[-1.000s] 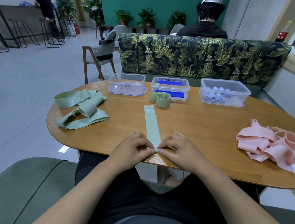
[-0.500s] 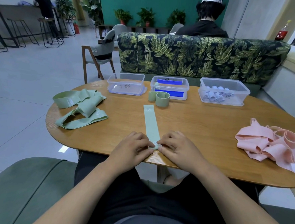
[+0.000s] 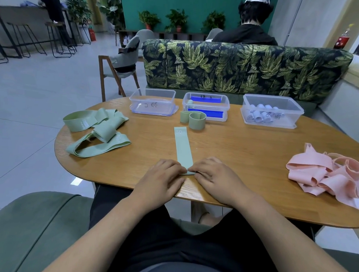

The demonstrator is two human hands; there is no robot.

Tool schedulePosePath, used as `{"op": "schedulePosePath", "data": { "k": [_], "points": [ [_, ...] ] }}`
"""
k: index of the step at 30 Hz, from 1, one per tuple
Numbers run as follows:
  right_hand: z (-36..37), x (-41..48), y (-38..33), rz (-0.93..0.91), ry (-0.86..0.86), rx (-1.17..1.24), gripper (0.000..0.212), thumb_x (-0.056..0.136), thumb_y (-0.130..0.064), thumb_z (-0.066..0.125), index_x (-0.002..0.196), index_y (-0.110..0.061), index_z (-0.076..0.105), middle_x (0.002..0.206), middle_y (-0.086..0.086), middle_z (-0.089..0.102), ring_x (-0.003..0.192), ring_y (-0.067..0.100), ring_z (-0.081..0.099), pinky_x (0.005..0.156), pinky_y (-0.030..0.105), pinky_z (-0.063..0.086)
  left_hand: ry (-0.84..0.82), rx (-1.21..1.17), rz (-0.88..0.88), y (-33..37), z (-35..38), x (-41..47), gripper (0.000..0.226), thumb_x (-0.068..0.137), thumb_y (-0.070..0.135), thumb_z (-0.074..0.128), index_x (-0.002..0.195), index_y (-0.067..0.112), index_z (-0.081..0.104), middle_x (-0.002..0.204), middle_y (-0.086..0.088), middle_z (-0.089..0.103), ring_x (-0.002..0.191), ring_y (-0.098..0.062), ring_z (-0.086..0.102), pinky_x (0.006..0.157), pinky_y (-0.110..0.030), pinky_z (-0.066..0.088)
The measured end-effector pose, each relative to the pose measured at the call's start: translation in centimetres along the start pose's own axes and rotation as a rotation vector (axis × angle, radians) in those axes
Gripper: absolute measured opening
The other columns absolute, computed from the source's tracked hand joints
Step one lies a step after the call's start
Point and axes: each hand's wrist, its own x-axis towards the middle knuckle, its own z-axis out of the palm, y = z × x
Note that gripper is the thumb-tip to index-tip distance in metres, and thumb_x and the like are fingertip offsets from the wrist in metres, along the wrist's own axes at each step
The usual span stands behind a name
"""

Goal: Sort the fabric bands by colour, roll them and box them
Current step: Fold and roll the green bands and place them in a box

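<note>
A flat green band [image 3: 182, 146] lies lengthwise on the wooden table [image 3: 245, 155], its near end between my hands. My left hand [image 3: 161, 176] and my right hand [image 3: 216, 176] pinch that near end with curled fingers, and a small fold of it shows between them. A loose pile of green bands [image 3: 96, 130] sits at the left, a pile of pink bands [image 3: 333, 175] at the right. One rolled green band [image 3: 193, 120] stands in front of the middle box [image 3: 205, 108]. The left box [image 3: 152, 101] looks bare; the right box [image 3: 271, 113] holds several pale rolls.
A leaf-patterned sofa [image 3: 245, 68] backs the far table edge, with a seated person [image 3: 249, 21] behind it. A wooden chair [image 3: 122, 67] stands at the far left. I sit in a green seat [image 3: 32, 228] close to the near table edge.
My hands have stayed at the near end of the flat green band, working it slightly forward into a small fold. Nothing else on the table moved.
</note>
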Motion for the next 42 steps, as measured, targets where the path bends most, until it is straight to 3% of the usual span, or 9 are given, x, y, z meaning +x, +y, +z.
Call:
{"op": "schedulePosePath", "data": {
  "k": [4, 9, 15, 19, 23, 28, 34, 38, 42],
  "points": [
    [0.1, 0.1, 0.2, 0.032, -0.021, -0.009, 0.034, 0.104, -0.043, 0.047, 0.131, -0.041, 0.066, 0.123, -0.026, 0.058, 0.120, 0.008, 0.049, 0.103, 0.044, 0.047, -0.007, 0.001, -0.033, -0.1, -0.1, 0.2, 0.031, 0.103, 0.038, 0.061, 0.132, 0.027, 0.066, 0.127, 0.015, 0.060, 0.124, -0.008, 0.049, 0.105, -0.034, 0.044],
    [-0.1, -0.2, 0.2, 0.016, 0.028, 0.024, 0.027, 0.106, -0.024, 0.053, 0.124, -0.038, 0.067, 0.126, -0.026, 0.059, 0.119, 0.006, 0.050, 0.102, 0.043, 0.047, -0.018, 0.002, -0.089, -0.3, 0.0, 0.6, 0.043, 0.101, 0.045, 0.058, 0.140, 0.028, 0.065, 0.130, 0.011, 0.059, 0.128, -0.012, 0.047, 0.110, -0.034, 0.041],
    [-0.1, 0.7, 0.5, 0.064, -0.062, -0.023, 0.041, 0.104, -0.022, 0.047, 0.137, -0.041, 0.062, 0.139, -0.027, 0.057, 0.127, 0.008, 0.048, 0.109, 0.044, 0.044, -0.044, 0.081, -0.166, 0.1, 0.1, 1.3, 0.059, 0.103, 0.047, 0.053, 0.157, 0.025, 0.045, 0.153, 0.009, 0.047, 0.141, -0.013, 0.037, 0.117, -0.038, 0.036],
    [-0.2, 1.6, 0.7, 0.104, -0.090, -0.030, 0.046, 0.103, -0.025, 0.042, 0.141, -0.041, 0.060, 0.142, -0.027, 0.057, 0.132, 0.007, 0.044, 0.114, 0.044, 0.039, -0.034, 0.081, -0.083, 0.2, 0.0, 1.0, 0.044, 0.102, 0.043, 0.054, 0.145, 0.032, 0.053, 0.146, 0.015, 0.048, 0.135, -0.011, 0.041, 0.109, -0.037, 0.043],
    [0.0, 2.0, 0.6, 0.129, -0.086, -0.074, 0.047, 0.106, -0.023, 0.044, 0.148, -0.042, 0.053, 0.147, -0.025, 0.053, 0.137, 0.007, 0.040, 0.116, 0.044, 0.036, -0.061, 0.109, -0.122, -0.2, -0.1, 1.7, 0.049, 0.103, 0.046, 0.052, 0.150, 0.034, 0.051, 0.152, 0.016, 0.048, 0.142, -0.008, 0.035, 0.113, -0.039, 0.040],
    [0.5, 1.9, 1.0, 0.078, 0.023, -0.008, 0.033, 0.110, -0.025, 0.048, 0.136, -0.038, 0.061, 0.139, -0.025, 0.056, 0.133, 0.006, 0.047, 0.112, 0.041, 0.043, -0.094, 0.130, -0.163, -0.8, 0.0, 2.7, 0.056, 0.103, 0.048, 0.050, 0.157, 0.035, 0.045, 0.156, 0.016, 0.047, 0.145, -0.009, 0.033, 0.117, -0.040, 0.036],
    [0.3, 2.9, 1.4, 0.121, -0.048, -0.041, 0.047, 0.102, -0.018, 0.045, 0.141, -0.040, 0.059, 0.145, -0.025, 0.055, 0.136, 0.008, 0.045, 0.116, 0.043, 0.040, -0.135, 0.105, -0.200, -1.6, 0.2, 4.0, 0.068, 0.101, 0.048, 0.053, 0.164, 0.031, 0.033, 0.164, 0.012, 0.039, 0.150, -0.014, 0.030, 0.122, -0.040, 0.030],
    [0.4, 4.3, 1.8, 0.151, -0.065, -0.051, 0.048, 0.103, -0.018, 0.046, 0.143, -0.041, 0.058, 0.144, -0.023, 0.058, 0.136, 0.011, 0.046, 0.115, 0.045, 0.040, -0.032, -0.017, -0.179, -2.1, 0.1, 4.4, 0.058, 0.094, 0.036, 0.064, 0.149, 0.026, 0.051, 0.145, 0.006, 0.051, 0.133, -0.018, 0.044, 0.116, -0.041, 0.038],
    [0.5, 5.2, 1.9, 0.172, -0.078, -0.074, 0.052, 0.102, -0.018, 0.045, 0.148, -0.041, 0.055, 0.146, -0.020, 0.057, 0.138, 0.013, 0.043, 0.116, 0.045, 0.037, -0.089, 0.035, -0.205, -2.3, 0.3, 4.8, 0.054, 0.092, 0.047, 0.049, 0.142, 0.029, 0.056, 0.140, 0.011, 0.054, 0.128, -0.017, 0.049, 0.110, -0.044, 0.044]
  ]
}}
